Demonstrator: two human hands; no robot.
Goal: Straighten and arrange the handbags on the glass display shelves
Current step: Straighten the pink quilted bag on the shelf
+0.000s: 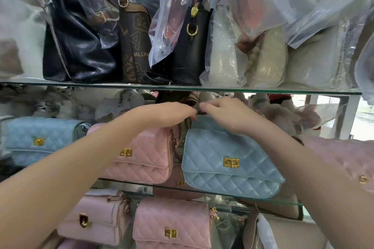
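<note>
Reaching between two shelves with both arms, as recorded from the head view. Located the blue quilted handbag [228, 159] on the middle glass shelf [293, 204], tilted, with its lower front corner overhanging the shelf's front edge and its gold clasp facing outward. Noted the right hand [224, 114] laid on the top rear edge of that bag, fingers curled over its upper left corner and clasping it. Noted the left hand [174, 113] just beside the right, fingertips almost meeting, bent down over the gap between the blue bag and the pink quilted handbag [145, 157]. Could not determine the left grip: bent fingers, contents hidden. Observed a small dark item between the two sets of fingertips, too blurred to identify.

Logged a second blue handbag [40, 139] further left on the same level, upright and well apart from both hands. Logged another pink bag [344, 157] at far right, partly behind the right forearm.

Recorded on the upper glass shelf [263, 90], from left: a black leather bag [81, 46], a brown lettered bag [135, 46], a black bag with gold zip [192, 50], and cream bags [263, 60] in clear plastic.

Recorded below the middle shelf two pink handbags [172, 226], side by side.
</note>
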